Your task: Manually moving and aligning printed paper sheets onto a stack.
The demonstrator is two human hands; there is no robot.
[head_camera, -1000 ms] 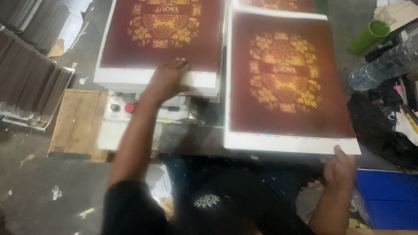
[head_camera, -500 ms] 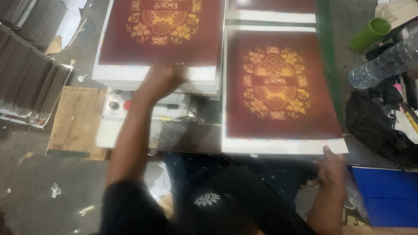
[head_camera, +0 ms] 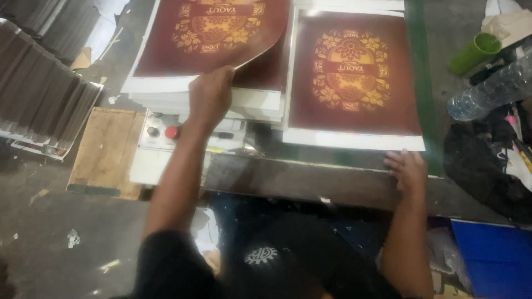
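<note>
My left hand (head_camera: 210, 97) grips the near right corner of the top printed sheet (head_camera: 205, 33), dark red with a gold ornament, and lifts it off the left stack (head_camera: 166, 97) so the sheet curls upward. A second dark red and gold printed sheet (head_camera: 352, 75) lies flat on the green-edged table to the right. My right hand (head_camera: 407, 169) rests with fingers spread on the table just below that sheet's near right corner, holding nothing.
A control box with a red button (head_camera: 173, 133) sits under the left stack, beside a wooden board (head_camera: 102, 152). Stacked dark cardboard (head_camera: 41, 105) is at left. A green cup (head_camera: 474, 52), a plastic bottle (head_camera: 490, 88), a black bag (head_camera: 487, 160) and a blue bin (head_camera: 496, 257) are at right.
My left hand has closed on the top sheet's corner and raised it from the left stack. My right hand has let go of the right sheet's edge and opened on the table.
</note>
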